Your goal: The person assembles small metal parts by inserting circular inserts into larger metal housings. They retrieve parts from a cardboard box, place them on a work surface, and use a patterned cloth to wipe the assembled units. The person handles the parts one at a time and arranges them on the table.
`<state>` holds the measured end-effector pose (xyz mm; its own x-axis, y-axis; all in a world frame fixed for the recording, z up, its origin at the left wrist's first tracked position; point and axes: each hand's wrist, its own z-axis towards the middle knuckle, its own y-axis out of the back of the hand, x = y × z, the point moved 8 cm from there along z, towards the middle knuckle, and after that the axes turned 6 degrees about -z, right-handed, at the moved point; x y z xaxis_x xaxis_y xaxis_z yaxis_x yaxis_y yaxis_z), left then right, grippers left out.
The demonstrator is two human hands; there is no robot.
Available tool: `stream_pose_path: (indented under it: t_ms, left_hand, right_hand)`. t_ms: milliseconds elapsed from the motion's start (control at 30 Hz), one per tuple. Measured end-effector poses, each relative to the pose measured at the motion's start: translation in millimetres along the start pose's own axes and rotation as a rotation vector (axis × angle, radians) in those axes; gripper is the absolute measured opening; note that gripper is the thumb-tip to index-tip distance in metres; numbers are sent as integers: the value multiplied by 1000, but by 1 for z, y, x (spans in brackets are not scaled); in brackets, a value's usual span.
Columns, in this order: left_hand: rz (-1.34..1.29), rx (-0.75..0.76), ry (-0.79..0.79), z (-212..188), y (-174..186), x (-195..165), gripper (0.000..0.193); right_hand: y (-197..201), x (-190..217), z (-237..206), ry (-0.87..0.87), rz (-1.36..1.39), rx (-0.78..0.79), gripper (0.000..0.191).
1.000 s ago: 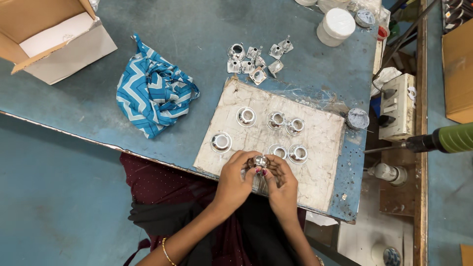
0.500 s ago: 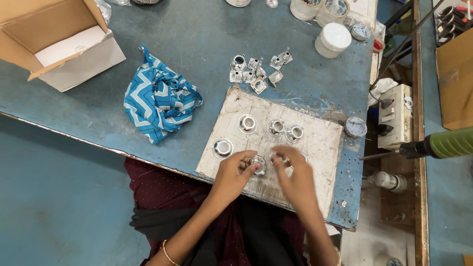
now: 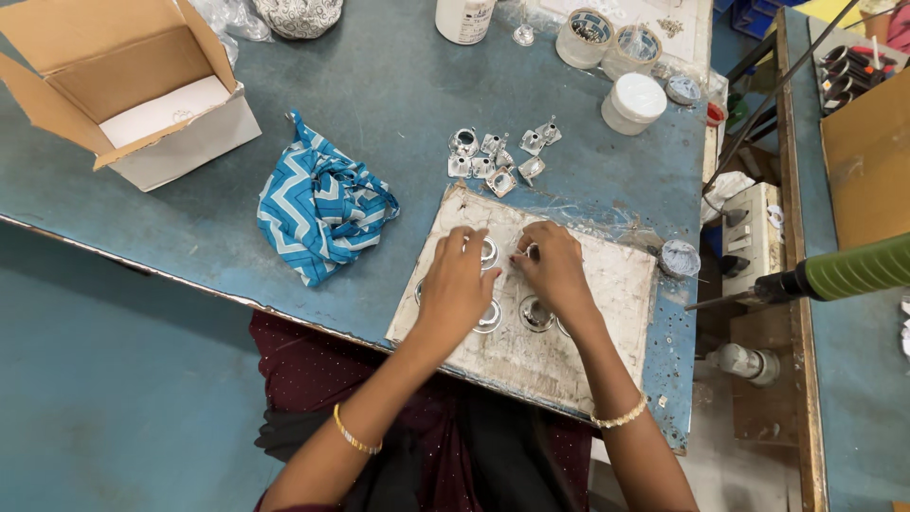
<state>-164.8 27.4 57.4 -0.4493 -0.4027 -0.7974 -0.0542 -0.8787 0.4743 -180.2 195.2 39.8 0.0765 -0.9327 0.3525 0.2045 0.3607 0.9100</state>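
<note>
While both hands are working over the white board [image 3: 607, 332]:
Left hand [image 3: 458, 284]: fingers are curling down onto a metal ring fitting [image 3: 488, 252].
Right hand [image 3: 555, 270]: fingertips are pinching together on a small part; which one, I cannot tell.
Done: several rings are sitting on the board beneath the fingers.
Left: loose metal fittings [image 3: 500, 156] are waiting on the tabletop [image 3: 379, 85], beyond the fingers.

Crowded board, open bench to the left

I see bare blue table [image 3: 398, 66] between the cardboard box [image 3: 133, 90] and the metal fittings [image 3: 498, 156]; the knotted blue cloth [image 3: 322, 209] blocks the near left, while tape rolls [image 3: 611, 43] and a white jar [image 3: 633, 102] hem the far right.
</note>
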Motion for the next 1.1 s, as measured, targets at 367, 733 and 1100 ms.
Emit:
stream_pose_path:
  t_ms: [367,733,1100]
  left_hand:
    - [-2,147,-49,33,-21,37,50]
    - [-356,454,-79,-82,-28,-47,50]
    - [-402,344,10,-94,-47,-29,51]
  right_hand:
    - [42,-9,-77,-188,753,151,19]
    - [27,-50,-166,-583,919,120,12]
    - [19,-41,-176,-510,873,177,23]
